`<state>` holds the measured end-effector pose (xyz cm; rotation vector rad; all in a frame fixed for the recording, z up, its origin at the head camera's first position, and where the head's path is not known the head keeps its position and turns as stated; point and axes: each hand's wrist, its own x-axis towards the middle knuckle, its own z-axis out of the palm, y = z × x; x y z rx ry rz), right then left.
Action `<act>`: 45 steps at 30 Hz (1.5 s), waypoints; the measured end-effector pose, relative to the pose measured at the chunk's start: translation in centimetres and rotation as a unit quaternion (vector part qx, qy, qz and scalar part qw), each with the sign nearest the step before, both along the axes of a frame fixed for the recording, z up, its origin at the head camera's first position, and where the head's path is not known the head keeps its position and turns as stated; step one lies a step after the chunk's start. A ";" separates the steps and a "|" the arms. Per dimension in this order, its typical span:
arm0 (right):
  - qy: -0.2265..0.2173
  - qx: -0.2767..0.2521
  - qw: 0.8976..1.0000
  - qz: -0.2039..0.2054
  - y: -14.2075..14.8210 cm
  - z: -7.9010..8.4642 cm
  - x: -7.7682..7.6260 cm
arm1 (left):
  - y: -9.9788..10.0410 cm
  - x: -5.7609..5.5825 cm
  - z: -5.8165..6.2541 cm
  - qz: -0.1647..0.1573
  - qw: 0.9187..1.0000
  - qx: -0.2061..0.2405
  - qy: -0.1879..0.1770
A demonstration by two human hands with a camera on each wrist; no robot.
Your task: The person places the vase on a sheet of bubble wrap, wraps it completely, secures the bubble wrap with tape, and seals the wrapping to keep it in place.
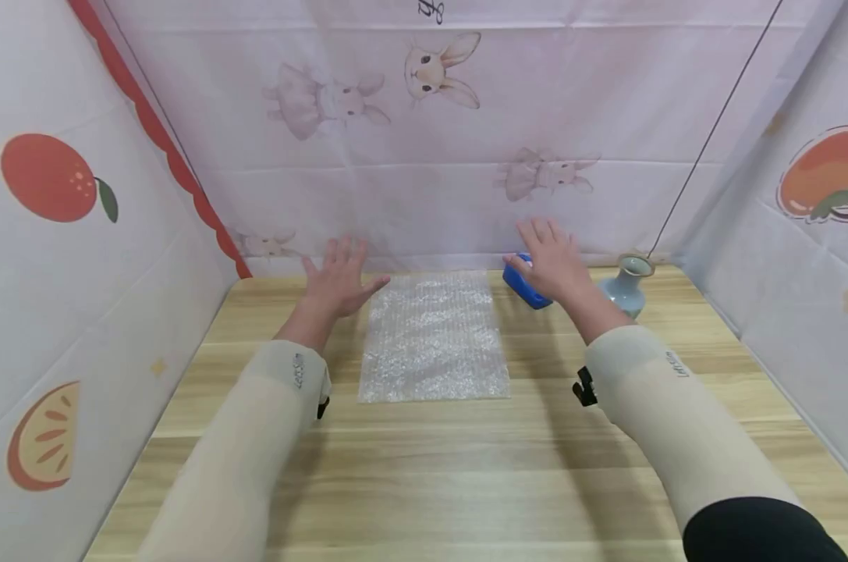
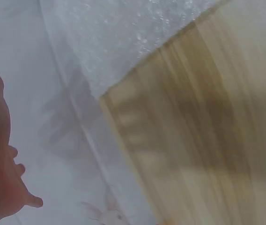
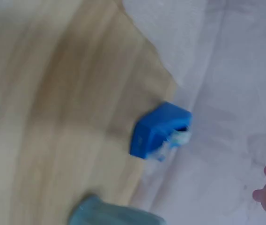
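Observation:
A sheet of clear bubble wrap (image 1: 434,339) lies flat on the wooden table, its far edge near the back wall. My left hand (image 1: 337,281) is held over the table just left of the sheet's far corner, fingers spread and holding nothing. On the other side, my right hand (image 1: 551,261) is stretched out with straight fingers and overlaps a small blue holder (image 1: 525,287) in the head view. The right wrist view shows this blue holder (image 3: 154,131) with something white and clear in its opening, apart from the hand. Right of that wrist stands a pale blue-green vase (image 1: 626,293), partly hidden by the forearm.
Printed white and pink cloth (image 1: 452,211) walls the table in at the back and both sides. The wooden tabletop (image 1: 431,476) stretches toward me between my two sleeves. A black clip (image 1: 585,388) hangs under the right cuff.

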<state>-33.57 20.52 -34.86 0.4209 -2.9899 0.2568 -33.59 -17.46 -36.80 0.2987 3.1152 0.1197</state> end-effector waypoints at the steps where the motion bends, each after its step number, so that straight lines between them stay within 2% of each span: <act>1: 0.011 -0.007 1.000 -0.001 0.5 0.4 0.0 | 0.2 0.1 0.1 -0.006 1.000 0.003 0.004; 4: 0.054 -0.037 0.998 -0.004 2.6 1.4 0.1 | 0.8 0.4 0.5 -0.026 1.000 0.005 0.014; 8: 0.107 -0.090 0.990 -0.033 6.1 1.5 0.6 | 1.8 1.1 0.3 -0.048 0.999 0.003 0.020; 11: 0.133 -0.140 0.979 -0.071 8.2 0.9 1.4 | 2.4 1.6 -0.7 -0.067 0.998 0.008 0.018; 14: 0.153 -0.204 0.960 -0.115 9.7 -0.2 2.0 | 2.8 2.1 -2.1 -0.085 0.996 0.016 0.007; 17: 0.141 -0.296 0.928 -0.174 10.5 -1.9 2.5 | 2.9 2.6 -3.5 -0.086 0.996 0.029 -0.014; 20: 0.119 -0.404 0.880 -0.219 10.9 -4.0 2.6 | 2.8 3.1 -4.7 -0.077 0.995 0.046 -0.037; 23: 0.084 -0.489 0.833 -0.243 11.1 -5.9 2.4 | 2.9 3.5 -5.7 -0.072 0.994 0.056 -0.052; 25: 0.057 -0.522 0.812 -0.255 11.2 -6.9 2.2 | 3.0 3.9 -6.1 -0.073 0.995 0.052 -0.052; 26: 0.049 -0.529 0.806 -0.260 11.3 -7.3 2.2 | 3.1 4.0 -6.2 -0.075 0.995 0.050 -0.050; 28: 0.039 -0.533 0.801 -0.271 11.4 -7.8 2.1 | 3.2 4.2 -6.4 -0.077 0.995 0.046 -0.044; 35: 0.042 -0.497 0.804 -0.323 11.3 -7.8 1.3 | 3.2 4.7 -6.8 -0.073 0.995 0.063 -0.034; 41: 0.004 -0.507 0.785 -0.355 11.4 -7.6 1.3 | 3.5 4.6 -7.0 -0.098 0.992 0.076 -0.007; 42: 0.002 -0.507 0.786 -0.354 11.4 -7.6 1.3 | 3.5 4.5 -7.0 -0.098 0.992 0.081 -0.004; 45: 0.009 -0.494 0.802 -0.336 11.1 -7.6 1.4 | 3.6 4.5 -7.1 -0.089 0.990 0.105 -0.005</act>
